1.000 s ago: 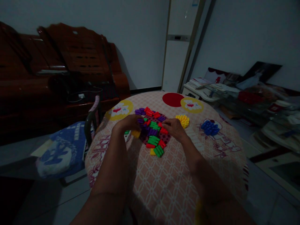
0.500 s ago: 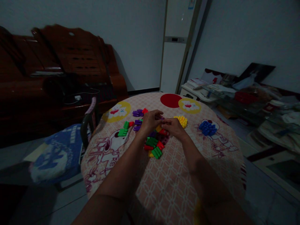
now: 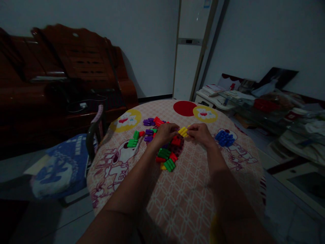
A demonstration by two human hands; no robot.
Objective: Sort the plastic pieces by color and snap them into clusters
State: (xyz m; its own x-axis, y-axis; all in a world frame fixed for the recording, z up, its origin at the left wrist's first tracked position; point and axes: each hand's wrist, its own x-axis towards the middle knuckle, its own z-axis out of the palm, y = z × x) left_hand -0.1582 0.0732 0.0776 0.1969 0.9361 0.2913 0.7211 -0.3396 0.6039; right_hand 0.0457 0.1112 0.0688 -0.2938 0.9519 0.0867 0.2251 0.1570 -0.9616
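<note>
Above the pile of toy blocks, a yellow toy block (image 3: 183, 131) with finger-like ridges sits between my two hands. My right hand (image 3: 201, 134) pinches its right end. The bent fingers of my left hand (image 3: 165, 133) meet its left end, and their exact grip is partly hidden. Under and around my left hand lie red blocks (image 3: 175, 141), purple blocks (image 3: 149, 135) and green blocks (image 3: 164, 153). A green block (image 3: 169, 165) rests at the pile's near end, beside a bit of yellow. Part of the pile is covered by my left hand and forearm.
The round table has a patterned cloth (image 3: 172, 203). Blue blocks (image 3: 224, 138) form a cluster at right, and joined green blocks (image 3: 132, 143) lie at left. A chair (image 3: 93, 135) stands by the left edge, and a cluttered side table (image 3: 254, 108) is beyond the right.
My left hand has come from the left side across the pile, bringing a yellow block. My right hand has shifted right, in front of the yellow cluster. The yellow block now shows between both hands.
</note>
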